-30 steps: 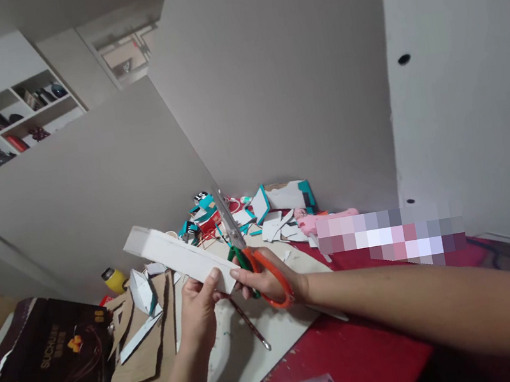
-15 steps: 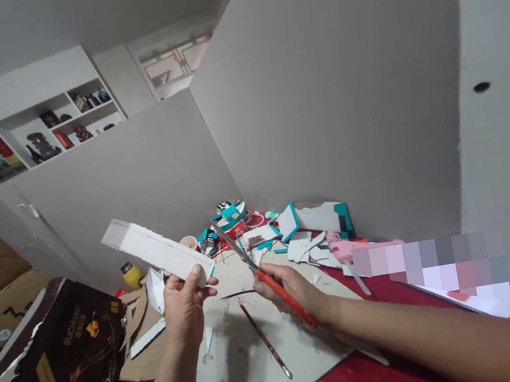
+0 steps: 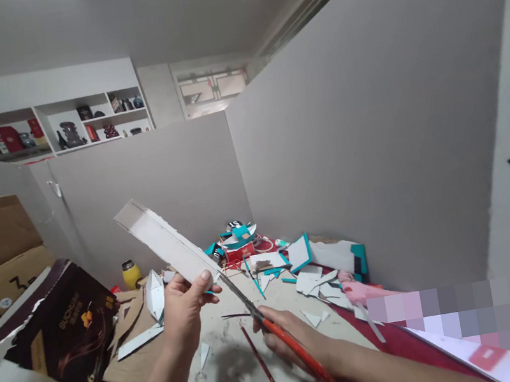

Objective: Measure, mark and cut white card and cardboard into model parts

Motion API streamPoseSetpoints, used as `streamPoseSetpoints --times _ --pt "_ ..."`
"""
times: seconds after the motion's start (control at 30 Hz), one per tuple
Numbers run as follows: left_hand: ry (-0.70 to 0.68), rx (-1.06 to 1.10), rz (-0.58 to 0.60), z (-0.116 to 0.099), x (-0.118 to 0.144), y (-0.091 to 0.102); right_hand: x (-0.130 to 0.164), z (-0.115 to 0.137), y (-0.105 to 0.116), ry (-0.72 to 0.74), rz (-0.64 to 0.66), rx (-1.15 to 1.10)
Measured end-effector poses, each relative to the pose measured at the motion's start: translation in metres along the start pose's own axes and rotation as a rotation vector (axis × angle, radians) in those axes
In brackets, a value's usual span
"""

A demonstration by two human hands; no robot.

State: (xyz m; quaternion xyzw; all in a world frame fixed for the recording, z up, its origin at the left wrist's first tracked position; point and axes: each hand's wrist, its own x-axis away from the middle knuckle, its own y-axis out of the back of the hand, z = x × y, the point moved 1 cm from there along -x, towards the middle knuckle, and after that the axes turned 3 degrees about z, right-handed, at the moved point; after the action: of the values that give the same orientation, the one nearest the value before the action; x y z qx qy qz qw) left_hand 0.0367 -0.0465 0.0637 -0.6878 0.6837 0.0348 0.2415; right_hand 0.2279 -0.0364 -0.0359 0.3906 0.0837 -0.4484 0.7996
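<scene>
So my left hand (image 3: 183,305) is pinching the bottom end of a long white cardboard strip (image 3: 164,244), thumb on top, the rest of it sticking up and away to the left in the air above the table (image 3: 242,354). My right hand (image 3: 283,341) is wrapped round the orange handles of the scissors (image 3: 260,319), and the blades run up along the strip's lower right edge, pretty much right next to my left thumb. Can't really tell how far apart the blades are from this angle.

What worries me: those blades are way too close to my thumb, so one sloppy snip and I'm nicking skin instead of card. Also the strip is only held at one end, so it looks floppy; if it bends while I'm cutting, the line probably wanders and I end up with another ragged edge like the torn one on top.

There's a red pencil (image 3: 263,364) lying on the board just under my hands, and a heap of teal and white scraps (image 3: 290,263) further back by the partition.
</scene>
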Motion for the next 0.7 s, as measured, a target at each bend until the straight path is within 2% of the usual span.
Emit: streamPoseSetpoints --times 0.7 --pt "0.058 -0.122 0.09 0.0014 0.0069 -0.0072 0.0025 0.0061 -0.009 -0.016 0.019 -0.206"
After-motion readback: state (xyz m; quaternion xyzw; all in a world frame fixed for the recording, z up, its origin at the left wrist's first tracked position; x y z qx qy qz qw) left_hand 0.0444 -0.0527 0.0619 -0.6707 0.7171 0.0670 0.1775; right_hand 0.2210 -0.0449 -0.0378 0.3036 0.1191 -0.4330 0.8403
